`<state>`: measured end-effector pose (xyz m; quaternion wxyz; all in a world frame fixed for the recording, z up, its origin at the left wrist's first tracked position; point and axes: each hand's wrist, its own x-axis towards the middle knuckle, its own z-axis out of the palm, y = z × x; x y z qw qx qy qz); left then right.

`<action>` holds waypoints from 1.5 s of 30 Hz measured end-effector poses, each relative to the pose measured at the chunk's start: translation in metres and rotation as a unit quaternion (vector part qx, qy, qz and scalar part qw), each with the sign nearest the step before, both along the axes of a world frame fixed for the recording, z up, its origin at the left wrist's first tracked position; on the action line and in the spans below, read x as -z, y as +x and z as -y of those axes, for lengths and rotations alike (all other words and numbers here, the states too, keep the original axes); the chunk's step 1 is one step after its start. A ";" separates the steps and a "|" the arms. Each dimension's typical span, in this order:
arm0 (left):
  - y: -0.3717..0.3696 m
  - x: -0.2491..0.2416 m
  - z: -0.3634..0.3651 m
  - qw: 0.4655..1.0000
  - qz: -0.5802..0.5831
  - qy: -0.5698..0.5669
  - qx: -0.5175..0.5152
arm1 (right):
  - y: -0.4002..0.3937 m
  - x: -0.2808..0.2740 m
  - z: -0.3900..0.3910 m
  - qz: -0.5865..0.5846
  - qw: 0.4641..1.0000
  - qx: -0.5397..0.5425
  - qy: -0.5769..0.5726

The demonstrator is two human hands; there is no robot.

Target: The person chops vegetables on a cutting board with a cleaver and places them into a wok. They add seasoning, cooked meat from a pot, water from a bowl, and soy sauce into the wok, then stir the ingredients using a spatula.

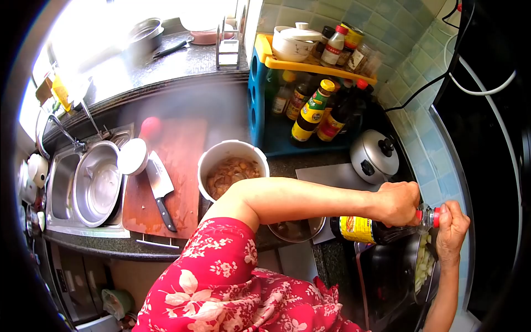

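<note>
My left hand (395, 205) reaches across from the left, its fingers wrapped round the upper part of a dark sauce bottle (355, 228) with a yellow label. The bottle lies nearly level, its neck pointing right. At the neck's end, my right hand (452, 229) pinches the red cap (436, 217). Beneath and beside the hands is a dark pan (387, 271) with pale green chopped pieces (424, 264) at its right side. Whether the cap is loose from the neck I cannot tell.
A pot of brownish food (233, 170) stands mid-counter. Left of it, a knife (160, 188) and white bowl (133, 156) rest on a cutting board (185, 166). A steel basin (98, 182) sits in the sink. Behind are a bottle rack (257, 105) and lidded pot (374, 156).
</note>
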<state>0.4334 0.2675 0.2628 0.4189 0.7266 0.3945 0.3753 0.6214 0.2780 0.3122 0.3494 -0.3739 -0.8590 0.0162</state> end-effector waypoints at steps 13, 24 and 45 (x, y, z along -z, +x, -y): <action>-0.002 0.012 -0.003 0.994 0.004 0.108 -0.028 | -0.016 -0.006 -0.003 0.034 0.998 0.059 -0.016; 0.000 -0.025 0.011 0.985 0.150 -0.087 0.011 | -0.006 -0.029 0.004 -0.036 0.996 -0.046 -0.068; 0.016 -0.024 -0.008 0.981 0.129 -0.144 0.036 | 0.025 -0.056 0.020 0.069 0.981 -0.039 -0.178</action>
